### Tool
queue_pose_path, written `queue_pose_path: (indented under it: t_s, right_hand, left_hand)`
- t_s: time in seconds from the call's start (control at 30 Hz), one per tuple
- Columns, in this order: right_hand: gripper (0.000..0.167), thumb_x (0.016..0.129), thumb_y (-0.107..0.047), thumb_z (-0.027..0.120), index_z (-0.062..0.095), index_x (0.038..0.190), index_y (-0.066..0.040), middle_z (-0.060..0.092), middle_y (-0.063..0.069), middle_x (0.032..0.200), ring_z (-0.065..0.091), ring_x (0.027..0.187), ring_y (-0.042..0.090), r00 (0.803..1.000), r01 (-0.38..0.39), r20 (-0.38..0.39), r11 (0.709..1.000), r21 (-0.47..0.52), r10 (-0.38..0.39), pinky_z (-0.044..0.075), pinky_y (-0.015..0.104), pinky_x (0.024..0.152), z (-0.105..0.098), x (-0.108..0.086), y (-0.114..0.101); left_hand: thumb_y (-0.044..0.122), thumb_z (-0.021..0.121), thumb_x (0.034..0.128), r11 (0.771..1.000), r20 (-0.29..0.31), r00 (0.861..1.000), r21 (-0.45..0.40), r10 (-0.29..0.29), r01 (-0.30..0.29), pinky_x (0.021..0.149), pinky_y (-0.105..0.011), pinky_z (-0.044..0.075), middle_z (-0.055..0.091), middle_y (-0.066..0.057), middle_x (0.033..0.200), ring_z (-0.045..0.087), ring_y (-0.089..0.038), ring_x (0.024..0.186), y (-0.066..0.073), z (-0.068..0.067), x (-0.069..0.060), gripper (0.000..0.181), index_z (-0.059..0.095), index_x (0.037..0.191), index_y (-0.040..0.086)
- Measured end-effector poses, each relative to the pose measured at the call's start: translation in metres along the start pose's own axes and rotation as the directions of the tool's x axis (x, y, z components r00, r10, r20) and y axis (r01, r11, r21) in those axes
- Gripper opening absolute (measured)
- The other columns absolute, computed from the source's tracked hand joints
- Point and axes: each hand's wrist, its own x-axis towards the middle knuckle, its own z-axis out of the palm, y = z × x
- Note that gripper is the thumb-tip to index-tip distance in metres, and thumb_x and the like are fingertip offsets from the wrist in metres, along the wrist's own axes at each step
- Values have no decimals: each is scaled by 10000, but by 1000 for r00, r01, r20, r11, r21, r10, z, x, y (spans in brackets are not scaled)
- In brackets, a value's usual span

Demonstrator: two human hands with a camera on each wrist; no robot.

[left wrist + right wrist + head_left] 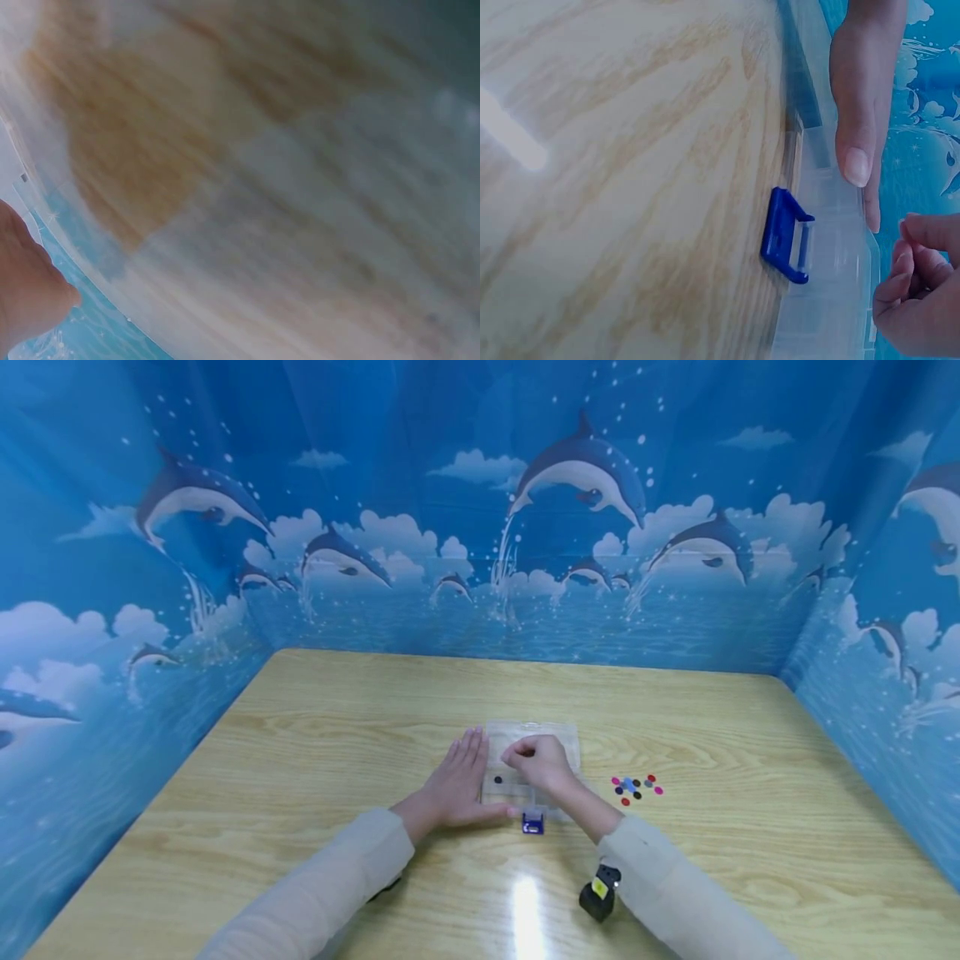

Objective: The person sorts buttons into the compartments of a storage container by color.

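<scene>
A clear plastic box (570,740) with a blue latch (533,823) at its near side lies on the table. One small dark disc (498,780) shows inside it. My left hand (457,787) rests along the box's left side, fingers straight and thumb out toward the latch. Over the box is my right hand (546,767), its thumb and fingertips brought together. In the right wrist view, the right hand's fingertips (904,226) meet; anything small between them is hidden. The left wrist view is mostly blurred, with part of a hand at its left edge.
Several small coloured discs (637,795), pink, red, black and blue, lie scattered on the wooden table (360,727) right of the box. A blue dolphin-print curtain (465,610) surrounds the table's back and sides. A black wrist device (597,900) hangs under the right sleeve.
</scene>
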Motion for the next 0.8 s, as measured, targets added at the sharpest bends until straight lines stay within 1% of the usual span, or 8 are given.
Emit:
queue_pose_path:
  t_s: [0.13, 0.2, 0.37, 0.5, 0.6, 0.8]
  right_hand:
    - [96, 835, -88, 650, 697, 881, -18, 695, 88, 859, 578, 754, 133, 999, 37, -6, 999, 27, -36, 488, 216, 684, -2, -1, 3]
    - [94, 832, -80, 652, 695, 884, -15, 694, 89, 852, 580, 748, 129, 998, 69, -13, 997, 38, -69, 488, 215, 680, -3, -1, 5]
    - [110, 820, -52, 661, 685, 916, -3, 692, 109, 853, 581, 741, 115, 987, 158, -23, 985, 69, -157, 484, 190, 668, -7, -3, 8]
    - [143, 816, -47, 664, 680, 948, 3, 691, 120, 879, 584, 760, 118, 979, 205, -19, 976, 71, -204, 484, 175, 678, -11, -5, 9]
    - [175, 815, -52, 667, 675, 982, 2, 687, 123, 903, 589, 781, 133, 976, 217, -11, 974, 63, -217, 489, 182, 692, -13, -6, 11]
    - [222, 817, -74, 675, 666, 1026, -3, 677, 116, 913, 582, 786, 134, 979, 205, 7, 977, 66, -206, 493, 206, 690, -17, -8, 15]
  left_hand:
    - [736, 426, 805, 1000, 3, 1000, 0, -2, 2, 1185, -433, 41, -91, -186, 1542, -60, -307, 1439, 0, 0, 0, 1097, 5, 1472, -26]
    - [738, 425, 803, 1000, 3, 1000, 2, -2, 2, 1185, -432, 40, -93, -186, 1542, -62, -308, 1439, 0, -1, 0, 1099, 4, 1472, -25]
    - [732, 430, 805, 1000, -8, 1000, 10, 2, -2, 1185, -435, 54, -79, -197, 1542, -50, -320, 1439, 0, 0, 0, 1097, 13, 1471, -34]
    - [717, 437, 812, 1000, -12, 1000, 8, 3, -3, 1185, -442, 69, -67, -205, 1543, -40, -324, 1440, 0, 0, -1, 1085, 23, 1469, -41]
    - [713, 441, 814, 1000, -13, 1000, 2, 2, -2, 1184, -443, 75, -62, -206, 1544, -39, -323, 1440, 0, 0, -1, 1082, 29, 1468, -43]
    - [711, 447, 812, 1000, -6, 1000, 3, 0, 0, 1185, -438, 75, -64, -205, 1544, -42, -320, 1440, 1, -1, -1, 1083, 25, 1469, -40]
